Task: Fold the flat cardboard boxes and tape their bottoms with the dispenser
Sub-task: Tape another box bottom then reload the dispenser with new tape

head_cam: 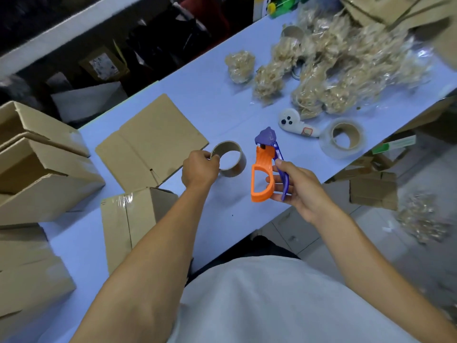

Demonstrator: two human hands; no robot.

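Left hand (199,169) pinches the rim of an empty cardboard tape core (231,158) on the worktop (212,102); right hand (295,188) grips an orange-and-purple dispenser (263,169) beside it.

No text, brand or number can be read. The label on a dark box (102,64) beyond the far edge of the tabletop (210,100) is too blurred to read.

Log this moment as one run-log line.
left hand: pinches empty tape core on table | right hand: holds dispenser, no roll loaded | full tape roll: untouched
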